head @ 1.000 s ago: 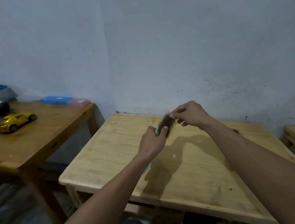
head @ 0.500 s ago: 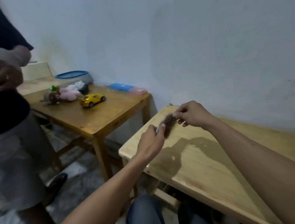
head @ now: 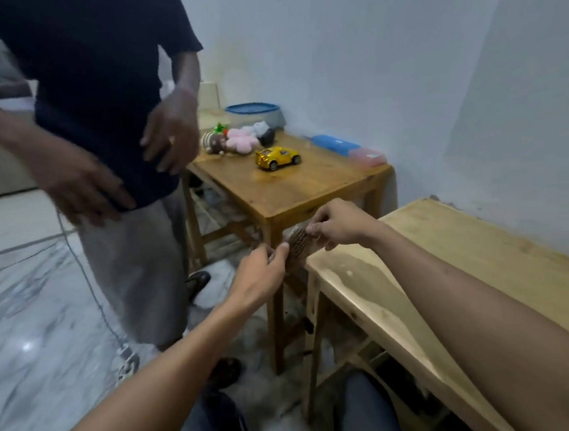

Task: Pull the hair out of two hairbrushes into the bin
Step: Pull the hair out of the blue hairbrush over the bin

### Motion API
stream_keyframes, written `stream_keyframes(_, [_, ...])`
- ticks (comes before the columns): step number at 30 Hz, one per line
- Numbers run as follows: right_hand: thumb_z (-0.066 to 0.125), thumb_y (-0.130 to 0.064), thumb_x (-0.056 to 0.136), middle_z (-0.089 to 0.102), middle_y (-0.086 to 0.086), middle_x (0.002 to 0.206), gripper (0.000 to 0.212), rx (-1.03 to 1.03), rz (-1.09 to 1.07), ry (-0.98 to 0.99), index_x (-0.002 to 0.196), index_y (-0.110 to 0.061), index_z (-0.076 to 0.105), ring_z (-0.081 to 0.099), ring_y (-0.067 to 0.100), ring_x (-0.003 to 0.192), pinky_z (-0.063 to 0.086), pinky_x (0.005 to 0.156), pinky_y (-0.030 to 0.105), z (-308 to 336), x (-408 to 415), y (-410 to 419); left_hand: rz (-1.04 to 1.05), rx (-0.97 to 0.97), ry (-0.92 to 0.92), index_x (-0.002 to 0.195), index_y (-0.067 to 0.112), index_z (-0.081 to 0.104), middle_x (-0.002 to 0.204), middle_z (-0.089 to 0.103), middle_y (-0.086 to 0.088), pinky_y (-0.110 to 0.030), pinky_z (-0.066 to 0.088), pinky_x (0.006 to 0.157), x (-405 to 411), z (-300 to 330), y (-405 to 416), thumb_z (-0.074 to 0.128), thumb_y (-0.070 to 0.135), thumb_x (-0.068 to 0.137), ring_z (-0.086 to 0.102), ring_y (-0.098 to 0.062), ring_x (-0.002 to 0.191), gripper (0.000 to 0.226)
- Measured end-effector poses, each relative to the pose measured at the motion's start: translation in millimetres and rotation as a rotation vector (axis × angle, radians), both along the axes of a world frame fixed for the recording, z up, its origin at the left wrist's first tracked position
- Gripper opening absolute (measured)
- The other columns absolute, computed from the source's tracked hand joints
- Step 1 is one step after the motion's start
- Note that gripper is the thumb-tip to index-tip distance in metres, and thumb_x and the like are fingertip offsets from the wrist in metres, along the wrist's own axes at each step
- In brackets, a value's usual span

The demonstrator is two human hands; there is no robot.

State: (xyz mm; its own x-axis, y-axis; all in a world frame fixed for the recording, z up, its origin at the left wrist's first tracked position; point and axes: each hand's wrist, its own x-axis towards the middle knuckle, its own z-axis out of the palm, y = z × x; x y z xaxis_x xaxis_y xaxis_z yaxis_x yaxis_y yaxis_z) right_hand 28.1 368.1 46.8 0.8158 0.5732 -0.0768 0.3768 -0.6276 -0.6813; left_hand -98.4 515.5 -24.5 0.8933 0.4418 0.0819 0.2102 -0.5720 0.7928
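A small hairbrush (head: 296, 245) with pale-tipped bristles and brownish hair in it is held in the air, just off the left end of the light wooden table (head: 453, 269). My left hand (head: 259, 279) grips its lower part from below, thumb against the bristle side. My right hand (head: 337, 222) pinches at the top of the brush head with curled fingers. No bin and no second hairbrush are in view.
Another person (head: 113, 161) in a dark shirt and grey shorts stands close at the left. A darker wooden side table (head: 295, 193) carries a yellow toy car (head: 277, 157), plush toys (head: 235, 139), a blue-lidded container (head: 253, 115) and blue and pink boxes (head: 346, 148). A cable (head: 85, 277) trails on the marble floor.
My view has swung left, bringing the side table and the standing person into frame. Both hands with the brush now sit off the table's left end instead of over its top.
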Motion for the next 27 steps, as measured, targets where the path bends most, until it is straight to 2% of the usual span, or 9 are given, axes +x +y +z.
stream_keyframes(2, [0.067,-0.018,0.097,0.078,0.015,0.092,0.015,-0.057,0.058,0.031,0.098,-0.006,0.075,0.077,0.028,0.087,0.065,0.079,0.04,-8,-3,19,0.033,-0.009,0.021,0.089,0.021,0.059,0.078,0.069,-0.003,-0.041,0.056,0.071,-12,-12,12,0.037,0.065,0.092,0.067,-0.023,0.075,0.049])
stream_keyframes(5, [0.065,-0.016,0.098,0.075,0.012,0.085,0.016,-0.093,0.1,0.07,0.099,-0.002,0.074,0.076,0.024,0.079,0.063,0.064,0.027,-27,-10,47,0.108,0.016,0.064,0.084,0.02,0.057,0.079,0.069,-0.005,-0.044,0.056,0.071,-27,-30,26,0.035,0.068,0.09,0.066,-0.025,0.074,0.053])
stream_keyframes(9, [0.066,-0.017,0.099,0.077,0.014,0.085,0.017,-0.116,0.143,0.13,0.095,-0.002,0.074,0.079,0.027,0.081,0.065,0.076,0.039,-62,-20,84,0.199,0.04,0.109,0.077,0.022,0.054,0.075,0.066,-0.003,-0.039,0.051,0.069,-45,-54,43,0.039,0.061,0.095,0.064,-0.025,0.075,0.045])
stream_keyframes(12, [0.066,-0.016,0.098,0.077,0.015,0.088,0.019,-0.169,0.183,0.177,0.1,0.001,0.074,0.078,0.023,0.078,0.066,0.075,0.037,-90,-30,106,0.259,0.049,0.161,0.074,0.021,0.049,0.076,0.063,-0.005,-0.037,0.043,0.064,-64,-77,57,0.043,0.058,0.096,0.06,-0.024,0.075,0.043])
stream_keyframes(14, [0.067,-0.015,0.098,0.076,0.015,0.085,0.019,-0.172,0.205,0.214,0.099,0.002,0.073,0.075,0.021,0.073,0.065,0.068,0.031,-109,-41,117,0.266,0.054,0.206,0.074,0.02,0.048,0.081,0.065,-0.01,-0.037,0.042,0.064,-80,-95,68,0.042,0.06,0.095,0.061,-0.027,0.077,0.045])
stream_keyframes(17, [0.066,-0.016,0.099,0.074,0.014,0.08,0.018,-0.19,0.273,0.25,0.088,-0.002,0.072,0.07,0.018,0.065,0.06,0.056,0.025,-137,-61,132,0.289,0.054,0.267,0.08,0.017,0.054,0.086,0.068,-0.013,-0.041,0.05,0.074,-108,-117,79,0.037,0.065,0.091,0.064,-0.032,0.084,0.052])
stream_keyframes(20, [0.066,-0.018,0.098,0.075,0.013,0.079,0.024,-0.198,0.337,0.248,0.076,-0.01,0.07,0.073,0.023,0.068,0.065,0.066,0.034,-161,-81,148,0.332,0.053,0.301,0.079,0.019,0.053,0.084,0.065,-0.009,-0.038,0.046,0.071,-134,-128,84,0.04,0.061,0.094,0.063,-0.031,0.085,0.047])
stream_keyframes(23, [0.067,-0.019,0.098,0.077,0.016,0.078,0.026,-0.167,0.379,0.268,0.077,-0.005,0.073,0.076,0.028,0.072,0.065,0.072,0.045,-173,-102,159,0.402,0.07,0.314,0.074,0.019,0.05,0.085,0.066,-0.013,-0.037,0.04,0.066,-155,-134,86,0.043,0.056,0.097,0.062,-0.033,0.085,0.044])
stream_keyframes(27, [0.068,-0.021,0.097,0.078,0.015,0.079,0.029,-0.179,0.447,0.251,0.074,-0.005,0.074,0.077,0.027,0.074,0.066,0.069,0.043,-182,-123,164,0.476,0.059,0.326,0.081,0.011,0.056,0.081,0.065,-0.011,-0.04,0.047,0.072,-181,-144,80,0.043,0.056,0.097,0.061,-0.03,0.08,0.049])
